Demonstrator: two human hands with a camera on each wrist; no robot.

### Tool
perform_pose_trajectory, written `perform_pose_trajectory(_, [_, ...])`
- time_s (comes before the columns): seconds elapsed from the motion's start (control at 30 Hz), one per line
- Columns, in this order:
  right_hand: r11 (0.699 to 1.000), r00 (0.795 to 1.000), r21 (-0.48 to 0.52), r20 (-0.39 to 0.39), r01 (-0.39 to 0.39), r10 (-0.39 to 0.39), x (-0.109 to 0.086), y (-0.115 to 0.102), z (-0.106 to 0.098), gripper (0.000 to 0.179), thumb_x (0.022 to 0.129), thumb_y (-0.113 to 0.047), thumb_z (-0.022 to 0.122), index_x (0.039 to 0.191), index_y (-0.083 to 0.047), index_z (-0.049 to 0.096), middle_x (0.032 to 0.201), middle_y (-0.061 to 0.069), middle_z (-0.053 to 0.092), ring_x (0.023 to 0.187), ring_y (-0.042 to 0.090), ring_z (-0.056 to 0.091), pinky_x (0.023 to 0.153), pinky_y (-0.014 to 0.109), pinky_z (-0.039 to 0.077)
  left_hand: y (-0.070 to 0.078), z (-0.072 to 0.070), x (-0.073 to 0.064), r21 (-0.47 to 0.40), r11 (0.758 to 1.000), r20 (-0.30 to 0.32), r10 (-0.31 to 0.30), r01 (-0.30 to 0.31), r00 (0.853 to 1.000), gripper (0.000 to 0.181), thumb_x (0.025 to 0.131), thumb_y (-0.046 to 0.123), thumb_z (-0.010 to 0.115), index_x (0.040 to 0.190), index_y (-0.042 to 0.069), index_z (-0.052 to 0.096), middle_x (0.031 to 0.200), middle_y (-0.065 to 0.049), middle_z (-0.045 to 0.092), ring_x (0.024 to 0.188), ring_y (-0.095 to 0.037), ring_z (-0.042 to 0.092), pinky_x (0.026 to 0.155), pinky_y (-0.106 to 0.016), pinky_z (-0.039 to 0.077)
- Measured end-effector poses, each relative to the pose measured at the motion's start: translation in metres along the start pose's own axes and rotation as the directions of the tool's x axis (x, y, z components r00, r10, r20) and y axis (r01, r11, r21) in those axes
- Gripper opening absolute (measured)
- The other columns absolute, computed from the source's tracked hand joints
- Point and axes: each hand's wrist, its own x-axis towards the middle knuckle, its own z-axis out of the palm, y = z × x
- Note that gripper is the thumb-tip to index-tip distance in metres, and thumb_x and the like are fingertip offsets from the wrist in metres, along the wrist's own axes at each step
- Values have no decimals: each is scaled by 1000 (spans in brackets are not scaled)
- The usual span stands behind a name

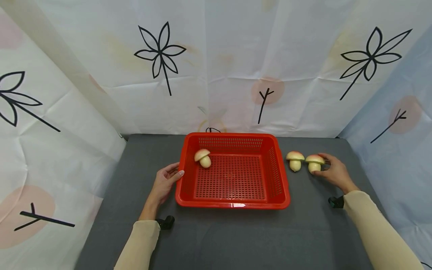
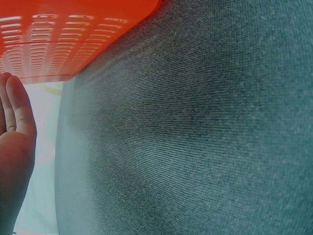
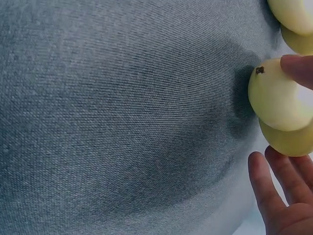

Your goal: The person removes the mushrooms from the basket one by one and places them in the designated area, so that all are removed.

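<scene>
- Left hand (image 1: pixel 165 182) has the left rim of the red basket (image 1: pixel 209 204) pinched, thumb over the top and fingers along the outside wall.
- That basket sits around the middle of the grey surface's (image 1: pixel 236 240) width, up by the far edge.
- Right hand (image 1: pixel 335 173) is clamped on the right mushroom (image 1: pixel 315 163), thumb on the stem and fingers round the cap side. It's out toward the surface's far right corner.
- Middle mushroom (image 1: pixel 295 161) lies just beside that one, between it and the basket's right wall. Both have caps toward the far edge, stems toward the near edge.
- Third mushroom (image 1: pixel 203 158) is inside the basket, tipped over near its far left corner, stem angled toward the near right.
- Sleeves are beige, with a black gadget on each wrist.
- Pale cloth (image 1: pixel 222 56) with black leaf and twig drawings hangs behind the far edge.
</scene>
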Motion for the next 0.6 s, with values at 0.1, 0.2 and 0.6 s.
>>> perform_pose_trajectory(0.1, [1000,1000,7,3,0,0,2,2,0,82,88,-12,80,149,13,32,144,43,35,126,59,40,92,69,42,0,0,0,5,1000,0,4,-4,1000,47,98,0,65,140,-13,49,131,-36,54,106,-23,64,85,-26,57])
perform_pose_trajectory(0.2, [1000,1000,6,6,10,-10,5,3,0,81,87,-10,79,149,13,33,145,42,35,127,59,39,93,69,41,1,0,0,6,1000,1,7,-7,1000,47,98,-1,64,140,-13,48,131,-36,54,105,-22,64,85,-26,57])
perform_pose_trajectory(0.6, [999,999,-10,9,39,-39,11,2,-1,81,84,-7,80,147,15,33,141,43,37,124,60,39,93,70,39,1,0,0,6,1000,1,-8,8,1000,49,97,1,66,141,-12,49,132,-35,54,108,-26,63,87,-27,57])
